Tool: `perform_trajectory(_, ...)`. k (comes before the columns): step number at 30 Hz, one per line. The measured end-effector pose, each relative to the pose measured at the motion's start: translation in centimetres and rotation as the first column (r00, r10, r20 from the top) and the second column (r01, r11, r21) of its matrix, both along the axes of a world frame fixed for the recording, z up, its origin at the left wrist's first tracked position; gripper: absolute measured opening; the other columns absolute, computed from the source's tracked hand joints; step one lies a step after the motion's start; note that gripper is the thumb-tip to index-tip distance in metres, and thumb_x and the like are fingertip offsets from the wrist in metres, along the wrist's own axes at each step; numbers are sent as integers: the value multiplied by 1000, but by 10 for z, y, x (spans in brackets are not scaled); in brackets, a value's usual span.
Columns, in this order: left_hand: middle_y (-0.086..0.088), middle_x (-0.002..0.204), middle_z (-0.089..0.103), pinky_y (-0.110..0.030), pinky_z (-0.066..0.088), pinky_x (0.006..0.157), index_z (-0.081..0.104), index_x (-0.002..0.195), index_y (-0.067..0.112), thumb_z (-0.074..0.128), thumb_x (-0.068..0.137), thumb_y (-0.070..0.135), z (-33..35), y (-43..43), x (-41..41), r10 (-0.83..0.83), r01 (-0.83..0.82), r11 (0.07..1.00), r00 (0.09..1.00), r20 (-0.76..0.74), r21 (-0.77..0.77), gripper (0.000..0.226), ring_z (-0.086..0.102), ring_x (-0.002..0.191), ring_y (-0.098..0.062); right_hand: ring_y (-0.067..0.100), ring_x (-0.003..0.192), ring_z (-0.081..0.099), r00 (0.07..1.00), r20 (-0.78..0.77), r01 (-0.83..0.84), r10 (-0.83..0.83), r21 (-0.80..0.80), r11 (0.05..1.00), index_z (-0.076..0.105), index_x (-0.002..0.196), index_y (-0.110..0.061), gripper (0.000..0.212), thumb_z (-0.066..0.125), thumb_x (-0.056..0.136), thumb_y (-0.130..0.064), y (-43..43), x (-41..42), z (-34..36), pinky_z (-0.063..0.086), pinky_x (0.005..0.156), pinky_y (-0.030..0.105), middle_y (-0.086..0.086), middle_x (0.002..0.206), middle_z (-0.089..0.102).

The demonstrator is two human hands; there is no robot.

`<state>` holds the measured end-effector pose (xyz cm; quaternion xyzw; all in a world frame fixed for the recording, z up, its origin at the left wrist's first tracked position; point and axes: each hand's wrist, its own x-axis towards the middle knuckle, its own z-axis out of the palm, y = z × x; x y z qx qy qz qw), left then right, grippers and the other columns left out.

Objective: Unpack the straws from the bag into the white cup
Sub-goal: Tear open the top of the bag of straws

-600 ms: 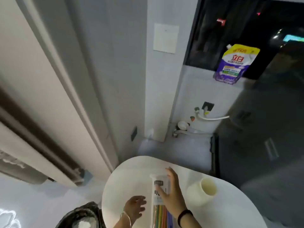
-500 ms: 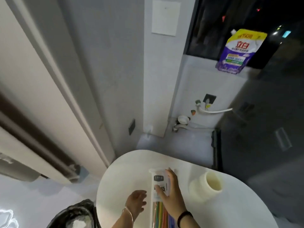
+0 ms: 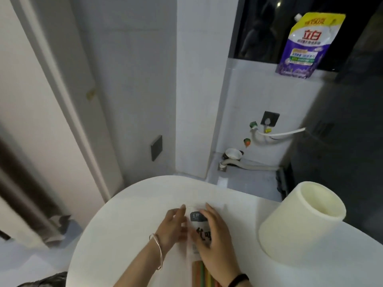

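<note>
Left hand (image 3: 172,228): it lies at the left edge of the bag, fingers stretched forward and loosely curled, fingertips touching the bag's top left corner; whether they pinch the plastic I cannot tell. A thin silver bangle (image 3: 158,251) circles the wrist.
Bag of straws (image 3: 198,230): it lies flat on the table, between the two hands, its printed white top pointing away from the person. A dark label sits near the top, with black characters below it.
Straws (image 3: 204,275): coloured ones, orange, yellow and green, show through the bag's lower part at the bottom edge of the view.
Right hand (image 3: 215,239): palm down across the right half of the bag, fingers spread and pressing on it, thumb laid over the print. It covers the bag rather than closing around it. A dark band (image 3: 238,279) sits on the wrist.
Table (image 3: 132,214): white, rounded, bare around the hands.
White cup (image 3: 300,220): it stands on the table, well to the right of the right hand, mouth open and tilted away in this view, apart from the bag.
Detergent pouch (image 3: 306,46): purple and yellow, upright on the ledge at the far right.
</note>
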<state>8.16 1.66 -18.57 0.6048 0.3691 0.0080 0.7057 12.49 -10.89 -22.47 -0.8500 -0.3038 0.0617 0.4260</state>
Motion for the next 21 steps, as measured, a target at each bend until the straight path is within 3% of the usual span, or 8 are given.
perform_trajectory(3, 6, 52, 69, -13, 48, 42, 61, 77, 18, 33, 101, 41, -11, 4, -3, -106, 103, 994, 991, 84, 47, 44, 64, 48, -5, -3, 136, 25, 1000, -25, -11, 12, 42, 999, 40, 131, -37, 64, 34, 77, -70, 0, -2, -4, 23, 116, 25, -26, 144, 25)
perform_trajectory(7, 12, 56, 71, -12, 46, 42, 70, 70, 27, 24, 98, 54, -14, -10, -8, -170, 151, 977, 978, 124, 147, 60, 67, 51, -2, -6, 136, 26, 986, -162, -6, 34, 171, 985, 41, 132, -40, 61, 35, 77, -67, -9, -10, 2, 25, 116, 25, -21, 147, 32)
perform_trajectory(12, 19, 61, 71, -14, 49, 45, 63, 86, 35, 14, 93, 63, 17, -37, -23, -232, 188, 960, 950, 211, 209, 57, 68, 58, 2, -22, 125, 28, 986, -163, 17, 40, 337, 941, 40, 127, -43, 48, 35, 81, -56, -25, -34, 32, 24, 92, -8, -20, 144, 33)
perform_trajectory(16, 14, 83, 77, -15, 53, 58, 65, 93, 41, 13, 88, 69, 73, -51, -49, -245, 176, 959, 910, 335, 224, 58, 72, 75, -3, -16, 130, 24, 1000, -8, 1, 3, 458, 889, 40, 125, -45, 32, 36, 93, -47, -35, -53, 78, 20, 99, -4, -19, 142, 31)
perform_trajectory(21, 16, 119, 69, -29, 55, 87, 60, 119, 42, 16, 77, 76, 141, -66, -88, -271, 184, 961, 771, 576, 205, 70, 68, 104, -9, -9, 137, 24, 995, 45, -95, 86, 616, 782, 37, 133, -40, 41, 32, 92, -42, -44, -82, 148, 21, 113, 15, -23, 147, 30)
